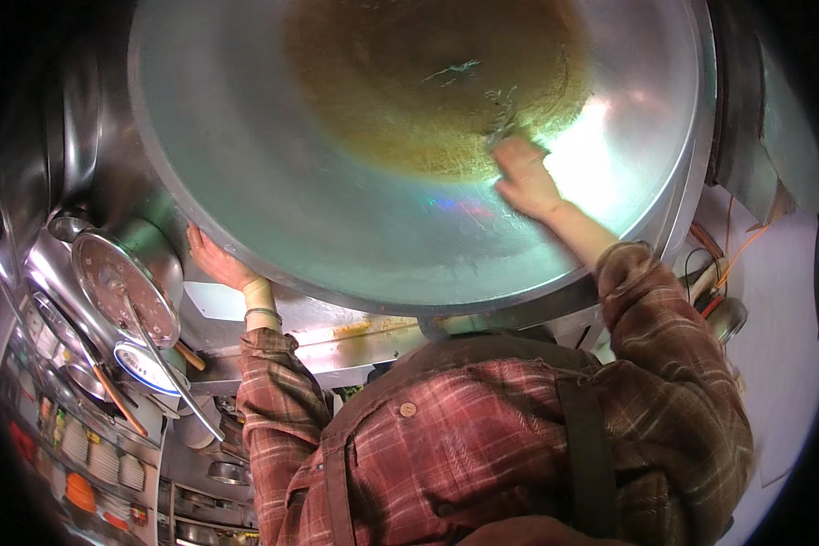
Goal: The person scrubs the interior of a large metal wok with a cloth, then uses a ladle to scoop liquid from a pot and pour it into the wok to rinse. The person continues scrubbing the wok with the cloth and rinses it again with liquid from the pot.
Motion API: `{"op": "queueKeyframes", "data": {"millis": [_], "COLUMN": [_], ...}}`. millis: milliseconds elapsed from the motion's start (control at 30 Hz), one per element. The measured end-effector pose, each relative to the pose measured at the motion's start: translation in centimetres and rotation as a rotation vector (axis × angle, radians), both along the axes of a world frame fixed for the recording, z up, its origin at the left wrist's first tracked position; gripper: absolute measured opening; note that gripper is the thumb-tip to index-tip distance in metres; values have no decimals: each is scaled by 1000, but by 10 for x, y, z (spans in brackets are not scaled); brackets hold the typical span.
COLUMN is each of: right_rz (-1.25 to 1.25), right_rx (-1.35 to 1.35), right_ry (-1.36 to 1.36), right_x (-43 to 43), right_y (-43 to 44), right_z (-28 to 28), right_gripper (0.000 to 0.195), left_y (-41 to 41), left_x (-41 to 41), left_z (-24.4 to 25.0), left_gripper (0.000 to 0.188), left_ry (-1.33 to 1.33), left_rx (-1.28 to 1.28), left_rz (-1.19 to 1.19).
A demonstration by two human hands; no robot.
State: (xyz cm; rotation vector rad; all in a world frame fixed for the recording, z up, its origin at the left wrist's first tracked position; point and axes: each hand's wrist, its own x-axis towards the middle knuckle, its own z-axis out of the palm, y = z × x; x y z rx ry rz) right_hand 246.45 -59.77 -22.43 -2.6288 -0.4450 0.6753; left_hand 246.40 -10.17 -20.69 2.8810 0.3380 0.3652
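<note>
A very large metal wok (396,232) fills the upper middle of the view. Its bottom shows a brown area (409,102) with wet-looking glints and splash marks, apparently shallow liquid; its depth cannot be told. My left hand (220,263) holds the wok's near left rim from outside, the fingers lying along the edge. Inside the wok, my right hand (527,174) is at the near right border of the brown area, its fingers bent and blurred by motion. Something greyish shows at those fingertips, but whether it is a held scourer or splashing water is unclear.
Left of the wok, a steel pot (126,286) of reddish-brown contents holds a long-handled ladle (170,368). A blue-rimmed dish (150,368) sits beside it. Shelves with stacked white bowls (102,461) are lower left. Orange cable (740,249) and tools lie at right.
</note>
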Motion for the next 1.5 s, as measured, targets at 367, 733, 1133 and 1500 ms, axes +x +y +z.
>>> {"op": "queueKeyframes", "data": {"millis": [367,733,1133,1500], "right_rz": [-8,52,56,-44], "right_rx": [225,-567,239,-174], "right_ry": [48,-478,79,-263], "right_x": [176,262,67,294], "right_y": [193,-60,154,50], "right_z": [-62,-83,-29,-98], "right_gripper": [61,62,54,50], "left_y": [-4,-3,0,-3], "left_x": [-10,-4,-3,-10], "left_z": [7,4,1,3], "left_gripper": [48,43,39,37], "left_ry": [73,69,50,63], "left_rx": [25,33,102,-61], "left_rz": [53,61,-3,122]}}
